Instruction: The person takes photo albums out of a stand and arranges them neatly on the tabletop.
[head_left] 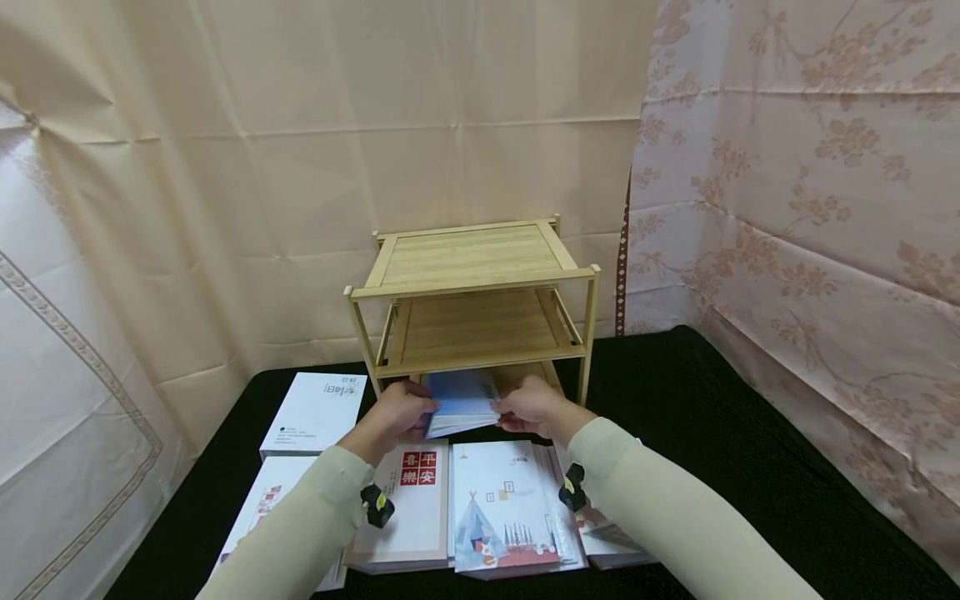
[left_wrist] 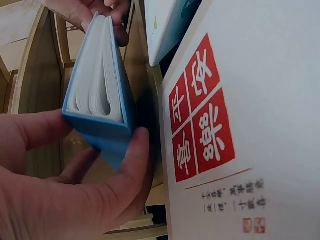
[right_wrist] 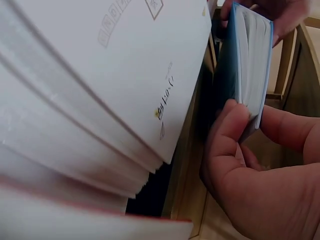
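Note:
Both hands hold a thick blue photo album (head_left: 461,393) at the front of the wooden rack's lowest shelf (head_left: 551,375), under the middle one. My left hand (head_left: 405,408) grips its left end, with thumb and fingers on opposite covers in the left wrist view. At the other end, my right hand (head_left: 536,407) pinches the covers the same way. The album's white page edges (right_wrist: 255,60) face toward me, slightly fanned between the covers. Just in front of the hands lie a white album with red square characters (head_left: 397,500) and a white album with a tent picture (head_left: 502,508).
The rack (head_left: 472,258) has a top panel and a middle shelf (head_left: 480,325) above the hands. At left lie a white album with black lettering (head_left: 318,412) and another white one (head_left: 262,500); more albums (head_left: 615,546) sit under the right forearm. A black cloth (head_left: 712,433) covers the table.

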